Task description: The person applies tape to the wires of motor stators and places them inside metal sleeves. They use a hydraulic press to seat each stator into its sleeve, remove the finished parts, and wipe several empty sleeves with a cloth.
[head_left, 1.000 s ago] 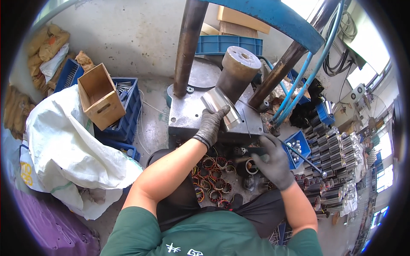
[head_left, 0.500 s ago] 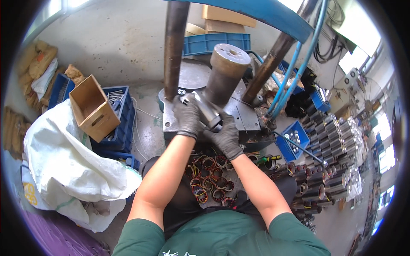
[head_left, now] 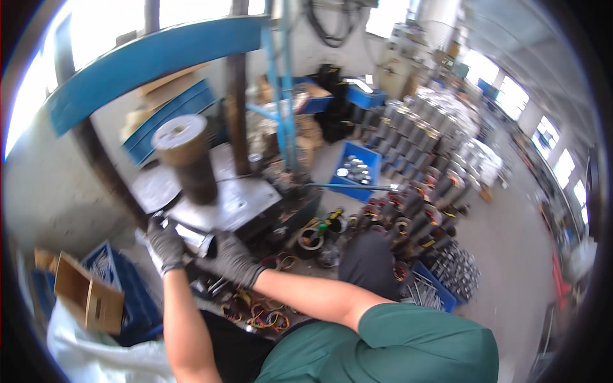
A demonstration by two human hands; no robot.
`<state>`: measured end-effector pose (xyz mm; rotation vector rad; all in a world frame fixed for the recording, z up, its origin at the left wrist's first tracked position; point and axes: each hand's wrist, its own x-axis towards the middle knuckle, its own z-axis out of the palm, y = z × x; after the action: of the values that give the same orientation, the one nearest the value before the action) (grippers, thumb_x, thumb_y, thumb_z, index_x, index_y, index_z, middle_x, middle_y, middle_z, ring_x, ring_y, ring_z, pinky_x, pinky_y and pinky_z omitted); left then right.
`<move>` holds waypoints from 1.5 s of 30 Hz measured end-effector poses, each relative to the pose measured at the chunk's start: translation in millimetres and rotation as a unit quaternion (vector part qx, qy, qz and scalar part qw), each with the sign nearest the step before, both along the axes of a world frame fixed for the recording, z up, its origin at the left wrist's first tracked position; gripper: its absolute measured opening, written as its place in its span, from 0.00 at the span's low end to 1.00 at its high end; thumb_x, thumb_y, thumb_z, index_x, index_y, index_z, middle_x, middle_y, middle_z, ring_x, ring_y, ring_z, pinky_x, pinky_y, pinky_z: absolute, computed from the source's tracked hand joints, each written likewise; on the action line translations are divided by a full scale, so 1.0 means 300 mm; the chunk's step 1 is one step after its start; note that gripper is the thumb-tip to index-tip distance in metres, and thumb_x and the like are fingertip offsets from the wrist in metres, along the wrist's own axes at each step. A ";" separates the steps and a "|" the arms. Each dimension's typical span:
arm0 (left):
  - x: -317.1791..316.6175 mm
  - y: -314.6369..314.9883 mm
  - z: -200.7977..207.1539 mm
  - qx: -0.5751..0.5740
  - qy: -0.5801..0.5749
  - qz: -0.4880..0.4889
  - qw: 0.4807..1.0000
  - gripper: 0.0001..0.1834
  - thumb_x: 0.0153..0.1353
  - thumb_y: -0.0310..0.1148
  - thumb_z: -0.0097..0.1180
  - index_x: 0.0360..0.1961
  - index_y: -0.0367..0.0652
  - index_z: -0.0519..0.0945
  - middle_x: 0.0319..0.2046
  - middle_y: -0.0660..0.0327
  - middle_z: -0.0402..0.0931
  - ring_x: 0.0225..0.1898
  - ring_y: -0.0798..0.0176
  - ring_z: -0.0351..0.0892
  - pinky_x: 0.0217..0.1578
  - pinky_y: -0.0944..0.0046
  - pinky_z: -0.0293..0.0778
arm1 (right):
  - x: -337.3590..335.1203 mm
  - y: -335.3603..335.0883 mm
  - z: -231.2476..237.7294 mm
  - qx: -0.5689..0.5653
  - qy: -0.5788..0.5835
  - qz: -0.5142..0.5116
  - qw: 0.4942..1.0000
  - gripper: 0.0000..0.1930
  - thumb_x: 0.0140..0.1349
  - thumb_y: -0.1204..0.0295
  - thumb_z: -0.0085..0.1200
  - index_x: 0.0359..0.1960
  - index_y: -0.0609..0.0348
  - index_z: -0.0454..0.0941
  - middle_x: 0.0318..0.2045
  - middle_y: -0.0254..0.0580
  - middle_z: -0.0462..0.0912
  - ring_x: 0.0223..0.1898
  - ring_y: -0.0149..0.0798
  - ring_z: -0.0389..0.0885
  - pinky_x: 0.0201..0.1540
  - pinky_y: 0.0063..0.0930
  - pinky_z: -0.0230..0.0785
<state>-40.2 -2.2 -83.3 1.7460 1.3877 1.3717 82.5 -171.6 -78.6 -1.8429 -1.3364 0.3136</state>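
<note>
Both my hands wear dark grey gloves and hold a shiny metal cylinder (head_left: 190, 239) between them, at the front edge of the press. My left hand (head_left: 166, 246) is closed round its far left end. Wrapped over its nearer right end is my right hand (head_left: 234, 260). The cylinder lies tilted, partly hidden by the gloves, and the picture is smeared there. Just beyond stands the press's thick round metal post (head_left: 191, 167), upright on a flat steel plate (head_left: 246, 203). Below my hands lie several wire-wound rings (head_left: 262, 314) with red and yellow leads.
A blue press beam (head_left: 159, 54) crosses above on dark columns. To the right, a metal rod (head_left: 351, 187) sticks out near a blue bin (head_left: 348, 167) of metal parts. Stacked metal cylinders (head_left: 408, 131) stand behind it. At left are a wooden box (head_left: 86, 297) and a white sack (head_left: 108, 360).
My view has swung to the right, so the press now sits further left and more of the stacked cylinders and workshop floor shows. Both hands keep hold of the metal cylinder.
</note>
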 end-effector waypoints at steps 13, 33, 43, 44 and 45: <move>0.009 0.076 0.103 -0.047 0.225 0.056 0.972 0.19 0.69 0.44 0.61 0.45 0.36 0.86 0.41 0.44 0.87 0.45 0.43 0.86 0.51 0.50 0.77 | -0.021 -0.042 0.038 -0.040 0.287 -0.005 0.957 0.54 0.44 0.52 0.77 0.71 0.65 0.62 0.63 0.67 0.71 0.62 0.62 0.76 0.64 0.44 0.74; 0.110 0.139 0.057 -0.020 0.365 -0.120 0.923 0.26 0.67 0.49 0.60 0.41 0.29 0.85 0.40 0.36 0.85 0.45 0.36 0.83 0.50 0.46 0.75 | -0.055 -0.083 -0.076 0.017 0.524 -0.104 0.845 0.40 0.46 0.56 0.76 0.59 0.59 0.71 0.44 0.55 0.84 0.47 0.52 0.84 0.50 0.42 0.77; 0.121 0.172 0.097 0.022 0.487 -0.033 0.873 0.21 0.72 0.43 0.55 0.42 0.29 0.82 0.42 0.36 0.84 0.48 0.33 0.80 0.51 0.46 0.73 | -0.065 0.048 -0.008 -0.082 0.705 -0.096 0.698 0.40 0.51 0.46 0.74 0.57 0.52 0.67 0.29 0.42 0.78 0.20 0.36 0.76 0.13 0.35 0.63; 0.112 0.192 0.088 0.022 0.487 -0.034 0.873 0.21 0.72 0.43 0.55 0.42 0.29 0.82 0.42 0.36 0.84 0.48 0.33 0.80 0.51 0.46 0.73 | -0.053 0.050 -0.004 -0.082 0.705 -0.096 0.698 0.40 0.51 0.46 0.74 0.57 0.52 0.67 0.29 0.42 0.78 0.20 0.36 0.76 0.13 0.35 0.63; 0.092 0.218 0.079 0.008 0.489 -0.040 0.871 0.21 0.73 0.42 0.54 0.40 0.29 0.81 0.41 0.36 0.83 0.47 0.34 0.80 0.50 0.46 0.73 | -0.049 0.051 0.000 -0.074 0.692 -0.078 0.714 0.39 0.51 0.46 0.74 0.56 0.53 0.67 0.29 0.41 0.78 0.20 0.36 0.75 0.13 0.34 0.63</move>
<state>-12.4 63.1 -59.4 2.6288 1.7155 0.3767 67.7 -156.2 -78.6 -1.1700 -0.0666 1.3886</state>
